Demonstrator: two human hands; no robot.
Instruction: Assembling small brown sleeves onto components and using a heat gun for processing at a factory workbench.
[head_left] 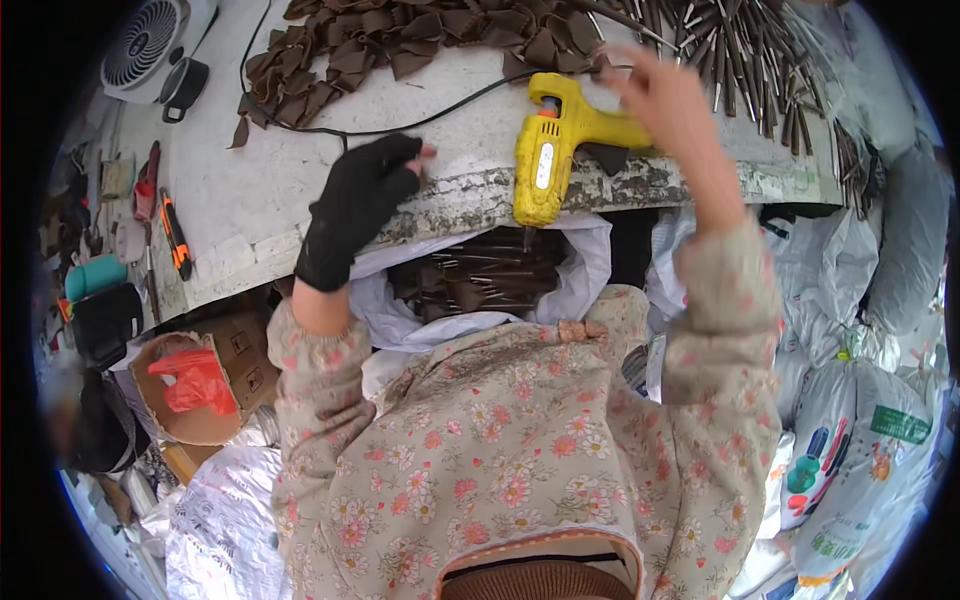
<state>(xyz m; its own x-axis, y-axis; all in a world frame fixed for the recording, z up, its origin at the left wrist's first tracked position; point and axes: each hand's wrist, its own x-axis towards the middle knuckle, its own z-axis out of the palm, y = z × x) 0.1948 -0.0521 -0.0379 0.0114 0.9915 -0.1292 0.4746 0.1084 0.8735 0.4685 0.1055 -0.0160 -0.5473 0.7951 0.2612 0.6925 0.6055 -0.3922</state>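
Far left of the bench (230,190): fan (145,40) at the back corner, orange cutter (175,235) near the left edge. Back edge holds a heap of brown cut pieces (400,40). Your left hand (360,200), in a black fingerless glove, rests flat on the front edge, fingers loose, holding nothing. Just right of it the yellow glue gun (560,140) lies over the front edge, cord trailing back. Your right hand (670,100) is at the gun's right end, touching it; can't tell if it's gripping. Sticks (740,50) pile at the back right corner. Below the front edge, an open white bag (590,270) holds a layer of finished-looking brown pieces. Judging by both heaps, plenty is left.
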